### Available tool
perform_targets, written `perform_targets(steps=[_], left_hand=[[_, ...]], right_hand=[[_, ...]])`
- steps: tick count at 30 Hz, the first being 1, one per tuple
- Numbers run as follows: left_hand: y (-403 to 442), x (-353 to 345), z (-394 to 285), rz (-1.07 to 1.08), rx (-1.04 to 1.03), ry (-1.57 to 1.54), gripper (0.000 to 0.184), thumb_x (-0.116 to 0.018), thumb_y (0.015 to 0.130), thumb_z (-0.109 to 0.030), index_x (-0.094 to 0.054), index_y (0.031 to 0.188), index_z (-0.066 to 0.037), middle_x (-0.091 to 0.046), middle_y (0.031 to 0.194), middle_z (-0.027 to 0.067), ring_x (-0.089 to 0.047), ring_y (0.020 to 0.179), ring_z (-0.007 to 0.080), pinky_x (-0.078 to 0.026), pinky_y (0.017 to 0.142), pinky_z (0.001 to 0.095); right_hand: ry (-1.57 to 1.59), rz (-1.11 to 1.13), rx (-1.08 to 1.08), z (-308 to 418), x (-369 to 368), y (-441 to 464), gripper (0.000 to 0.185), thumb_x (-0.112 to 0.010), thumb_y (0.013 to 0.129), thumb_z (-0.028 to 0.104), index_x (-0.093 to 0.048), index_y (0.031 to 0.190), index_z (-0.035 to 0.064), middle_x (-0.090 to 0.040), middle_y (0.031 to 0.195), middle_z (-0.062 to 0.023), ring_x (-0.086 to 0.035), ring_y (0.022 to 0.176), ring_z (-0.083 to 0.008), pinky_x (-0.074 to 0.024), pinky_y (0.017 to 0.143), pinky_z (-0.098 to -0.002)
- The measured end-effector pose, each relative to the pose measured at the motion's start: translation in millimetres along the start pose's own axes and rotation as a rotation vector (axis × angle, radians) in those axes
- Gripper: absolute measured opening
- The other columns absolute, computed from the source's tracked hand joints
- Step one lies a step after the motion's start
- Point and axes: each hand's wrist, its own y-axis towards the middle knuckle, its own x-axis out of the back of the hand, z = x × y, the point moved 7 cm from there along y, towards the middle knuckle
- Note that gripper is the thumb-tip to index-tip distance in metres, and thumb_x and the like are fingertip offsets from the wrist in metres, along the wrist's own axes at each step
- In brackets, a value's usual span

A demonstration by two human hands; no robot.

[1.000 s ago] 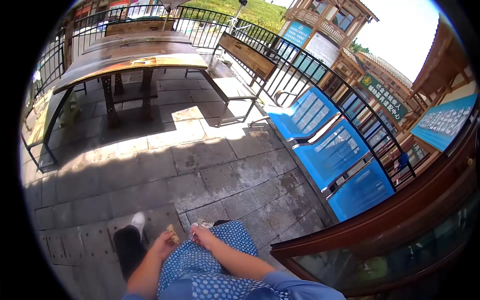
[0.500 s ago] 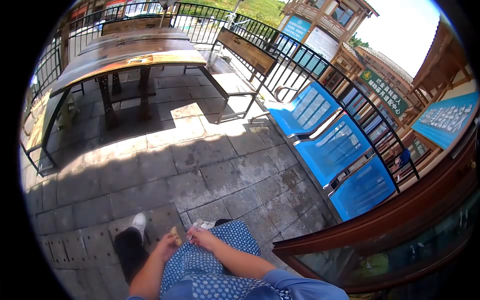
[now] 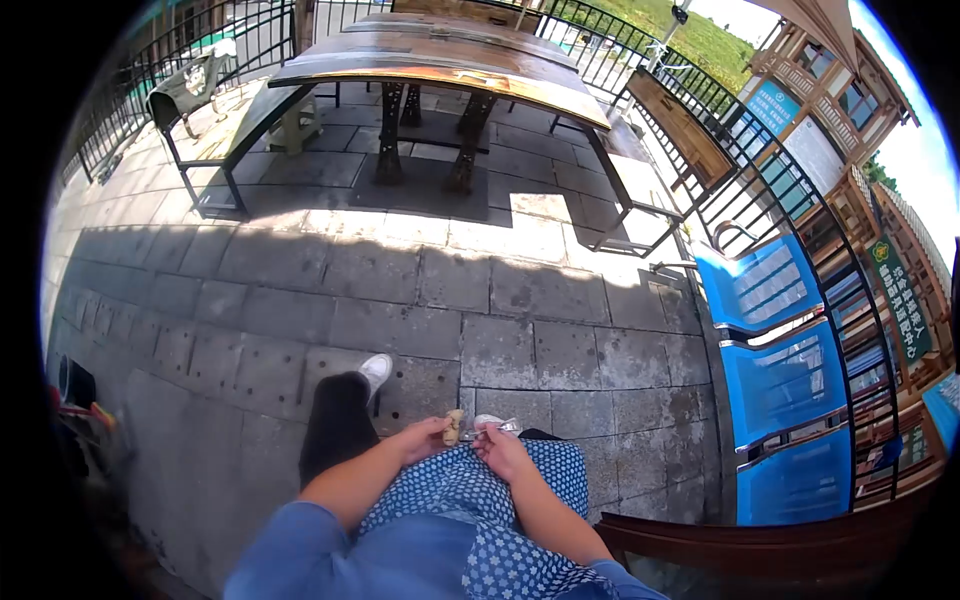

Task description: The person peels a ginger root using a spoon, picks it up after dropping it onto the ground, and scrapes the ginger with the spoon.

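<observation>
My left hand [image 3: 426, 440] is closed around a small tan, knobbly piece [image 3: 453, 428], held upright above my lap. Its kind is too small to tell. Just to the right, my right hand [image 3: 502, 452] pinches a thin, shiny, silvery thing [image 3: 507, 426], whose shape I cannot make out. The two hands are close together with a small gap between them. Beneath them a blue apron [image 3: 430, 490] with white flower dots covers my lap. A white shoe [image 3: 376, 370] on my outstretched leg rests on the paving.
Grey stone paving [image 3: 390, 270] spreads ahead. A long wooden table [image 3: 440, 65] with benches stands beyond. Blue seats [image 3: 785, 385] line the black railing [image 3: 850, 290] at right. A brown wooden frame [image 3: 700, 545] lies close at lower right. A dark bin-like object [image 3: 77, 383] is at far left.
My view has swung left, so the table, seats and both hands sit further right in the picture. Both hands keep their hold, the tan piece and silvery thing still close together.
</observation>
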Motion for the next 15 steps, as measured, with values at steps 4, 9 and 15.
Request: perform_targets(steps=[4, 9, 15], left_hand=[[7, 3, 6, 0.039, 0.041, 0.000, 0.033, -0.056, 0.084, -0.034, -0.051, 0.105, -0.009, -0.055, 0.097, 0.0050, -0.054, 0.088, 0.0164, -0.043, 0.081, 0.0301], [16, 10, 11, 0.072, 0.056, 0.024, 0.044, -0.049, 0.086, -0.038, -0.046, 0.119, -0.010, -0.052, 0.110, 0.0078, -0.050, 0.102, 0.0195, -0.037, 0.094, 0.0343], [7, 0, 3, 0.107, 0.065, 0.005, 0.043, -0.046, 0.087, -0.039, -0.045, 0.121, -0.012, -0.052, 0.112, 0.0066, -0.050, 0.102, 0.0208, -0.036, 0.095, 0.0347]], right_hand=[[-0.014, -0.006, -0.029, 2, -5, -3, 0.022, -0.052, 0.087, 0.025, -0.054, 0.097, 0.0061, -0.058, 0.079, -0.0050, -0.056, 0.074, -0.0192, -0.0434, 0.066, -0.0303], [-0.086, 0.002, -0.045, 0, -7, -5, 0.022, -0.051, 0.088, 0.024, -0.054, 0.101, 0.0068, -0.058, 0.080, -0.0032, -0.057, 0.073, -0.0161, -0.0430, 0.063, -0.0274], [-0.078, -0.005, -0.034, 6, -18, -10, 0.022, -0.049, 0.088, 0.024, -0.053, 0.100, 0.0065, -0.058, 0.081, -0.0051, -0.056, 0.072, -0.0174, -0.0430, 0.064, -0.0288]])
